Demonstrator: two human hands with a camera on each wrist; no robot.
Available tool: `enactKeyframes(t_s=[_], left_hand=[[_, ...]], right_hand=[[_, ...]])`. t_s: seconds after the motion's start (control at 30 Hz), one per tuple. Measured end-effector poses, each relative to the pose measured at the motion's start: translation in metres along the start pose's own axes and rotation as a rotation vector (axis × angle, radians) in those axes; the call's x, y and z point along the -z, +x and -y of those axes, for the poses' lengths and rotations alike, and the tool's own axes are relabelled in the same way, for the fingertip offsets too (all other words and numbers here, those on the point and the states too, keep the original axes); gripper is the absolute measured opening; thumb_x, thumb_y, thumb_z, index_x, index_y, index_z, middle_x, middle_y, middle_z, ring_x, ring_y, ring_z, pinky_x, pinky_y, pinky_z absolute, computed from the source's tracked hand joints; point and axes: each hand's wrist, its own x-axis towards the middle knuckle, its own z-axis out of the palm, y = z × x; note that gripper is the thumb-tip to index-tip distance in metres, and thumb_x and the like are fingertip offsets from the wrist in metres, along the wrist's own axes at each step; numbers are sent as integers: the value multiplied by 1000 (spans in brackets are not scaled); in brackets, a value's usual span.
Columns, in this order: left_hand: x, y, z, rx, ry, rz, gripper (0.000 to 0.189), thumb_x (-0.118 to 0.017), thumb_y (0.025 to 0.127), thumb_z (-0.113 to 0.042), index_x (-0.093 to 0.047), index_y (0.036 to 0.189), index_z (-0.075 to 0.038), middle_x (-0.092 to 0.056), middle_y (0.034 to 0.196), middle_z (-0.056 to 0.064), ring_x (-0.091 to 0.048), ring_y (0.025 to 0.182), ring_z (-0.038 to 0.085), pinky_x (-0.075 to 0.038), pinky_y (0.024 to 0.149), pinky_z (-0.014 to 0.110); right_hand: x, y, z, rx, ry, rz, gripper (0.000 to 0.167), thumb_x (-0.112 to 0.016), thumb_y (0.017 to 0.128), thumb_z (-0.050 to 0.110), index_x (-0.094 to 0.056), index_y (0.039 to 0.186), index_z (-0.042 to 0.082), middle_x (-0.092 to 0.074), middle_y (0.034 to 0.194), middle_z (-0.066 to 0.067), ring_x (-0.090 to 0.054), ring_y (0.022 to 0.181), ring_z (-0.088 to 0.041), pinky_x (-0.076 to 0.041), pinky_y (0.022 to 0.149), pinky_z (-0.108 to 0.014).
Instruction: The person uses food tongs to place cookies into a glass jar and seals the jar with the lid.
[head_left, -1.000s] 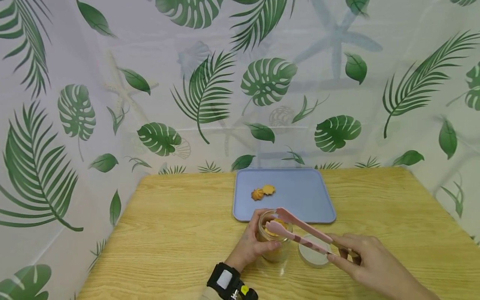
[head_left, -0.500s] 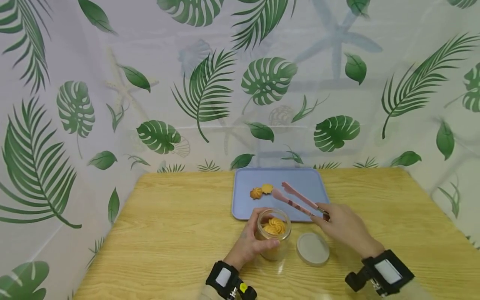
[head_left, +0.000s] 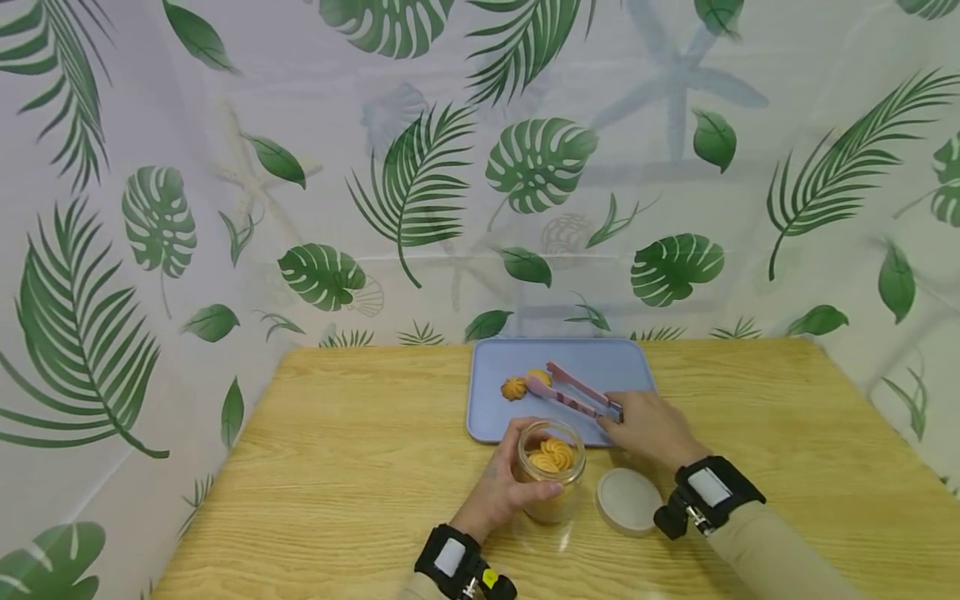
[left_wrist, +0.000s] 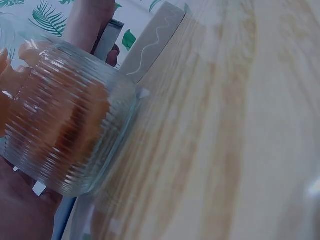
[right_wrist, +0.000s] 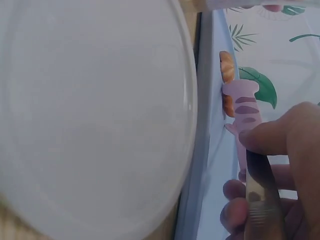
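Note:
My left hand [head_left: 498,487] grips a glass jar [head_left: 551,492] from its left side, thumb across the front. Through the open mouth show swirled yellow cookies [head_left: 553,455]; in the left wrist view the ribbed jar [left_wrist: 107,165] shows them through its wall. My right hand [head_left: 652,425] holds pink tongs [head_left: 573,387] over the blue tray [head_left: 600,358]. Their tips are apart, around or just above the right-hand one of two cookies lying there, which they partly hide. The left-hand cookie [head_left: 513,388] sits beside it. In the right wrist view, thumb and fingers pinch the tongs [right_wrist: 245,107].
A round pale lid [head_left: 628,501] lies on the wooden table [head_left: 360,467], just right of the jar and below my right forearm. Behind the table hangs a leaf-patterned sheet [head_left: 450,192]. The tray stands near the table's back edge.
My right hand has carried the tongs from above the jar's mouth, over to the tray, then left to the cookie. My left hand and the jar have stayed in place.

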Motion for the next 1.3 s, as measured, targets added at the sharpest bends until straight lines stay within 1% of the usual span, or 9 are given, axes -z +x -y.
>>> enactKeyframes(t_s=[0.13, 0.3, 0.4, 0.5, 0.7, 0.87, 1.0, 1.13, 1.3], left_hand=[[-2, 0, 2, -11, 3, 1, 74, -83, 82, -29, -43, 144, -20, -55, 140, 17, -53, 126, 15, -36, 112, 29], [-2, 0, 4, -10, 10, -8, 73, -83, 82, -29, -44, 143, -21, -54, 142, 18, -52, 128, 14, -36, 112, 29], [0, -1, 2, -1, 12, -19, 73, -83, 82, -30, -44, 143, -22, -54, 142, 16, -52, 128, 13, -37, 112, 29], [3, -3, 1, 10, 14, -24, 72, -84, 83, -31, -44, 143, -25, -54, 143, 16, -51, 129, 13, -36, 113, 31], [0, -2, 1, -16, 24, -12, 74, -83, 84, -30, -43, 146, -22, -54, 142, 17, -52, 128, 16, -36, 112, 31], [-1, -2, 2, -26, 15, -3, 76, -83, 83, -28, -43, 146, -18, -53, 143, 23, -52, 128, 16, -36, 113, 29], [2, -3, 3, -14, 8, 1, 76, -83, 84, -29, -41, 147, -19, -54, 144, 15, -51, 131, 16, -36, 113, 28], [3, -2, 2, -5, 25, 5, 76, -82, 85, -32, -41, 148, -22, -55, 143, 7, -52, 131, 15, -37, 113, 29], [2, -2, 2, 10, 16, 12, 75, -82, 85, -32, -41, 147, -23, -57, 140, 3, -53, 129, 14, -36, 114, 30]], right_hand=[[-1, -1, -1, 24, 22, -12, 34, -64, 95, 24, -72, 115, -1, -54, 68, -2, -49, 61, -15, -33, 51, -29], [2, -10, -1, 56, 35, -30, 37, -62, 98, 20, -70, 121, -7, -68, 84, -11, -53, 68, -17, -37, 57, -30], [6, -19, 0, 74, 65, -28, 37, -62, 99, 19, -69, 124, -8, -65, 79, -9, -50, 64, -15, -35, 55, -28], [15, -31, 2, 102, 126, -24, 33, -64, 99, 19, -71, 121, -4, -59, 71, -1, -45, 58, -11, -32, 51, -25], [46, -71, 5, 112, 255, 4, 40, -66, 100, 25, -68, 129, -4, -66, 81, -3, -41, 57, -6, -35, 51, -24], [65, -105, 11, 188, 306, -70, 9, -68, 99, 19, -75, 93, 18, -50, 67, 10, -32, 52, -2, -32, 48, -23], [68, -123, 17, 295, 319, -106, 25, -71, 95, 13, -62, 79, 30, -42, 63, 16, -33, 52, 2, -33, 47, -20], [68, -132, 19, 340, 316, -74, 21, -71, 96, 12, -66, 86, 30, -44, 66, 19, -36, 53, 3, -35, 47, -20], [69, -139, 18, 306, 285, -35, 10, -70, 96, 14, -75, 104, 19, -50, 70, 19, -37, 55, 3, -37, 47, -21]])
